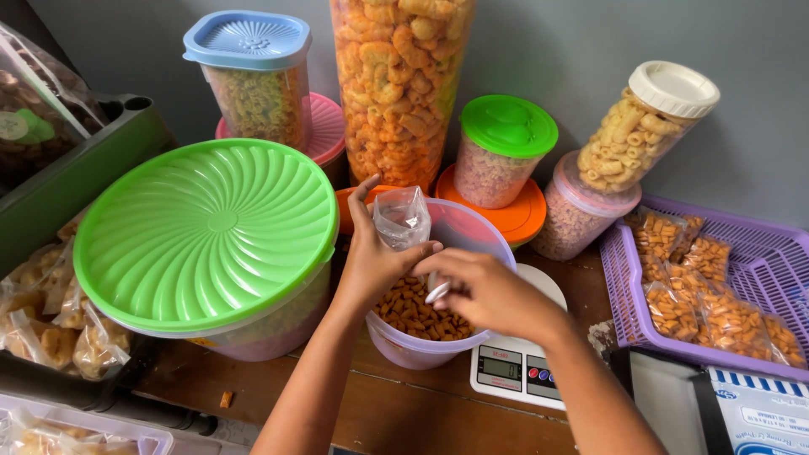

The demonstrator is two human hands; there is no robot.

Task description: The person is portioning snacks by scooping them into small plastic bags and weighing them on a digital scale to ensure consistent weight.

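My left hand [371, 257] holds a small clear plastic bag [402, 216] upright by its mouth, above an open tub [472, 232] of small orange-brown snack pieces [413, 313]. My right hand [489, 291] reaches in from the right, its fingers closed on a white spoon-like scoop [436, 293] just above the snacks, touching the left hand's fingers at the bag. The tub stands partly on a white digital scale [514, 366].
A big container with a green ribbed lid [206, 232] stands at the left. Behind are several snack jars: a tall orange one [400, 84], blue-lidded [253, 72], green-lidded [503, 147], white-lidded [645, 126]. A purple basket [758, 253] with filled bags lies right. More bagged snacks [50, 324] lie left.
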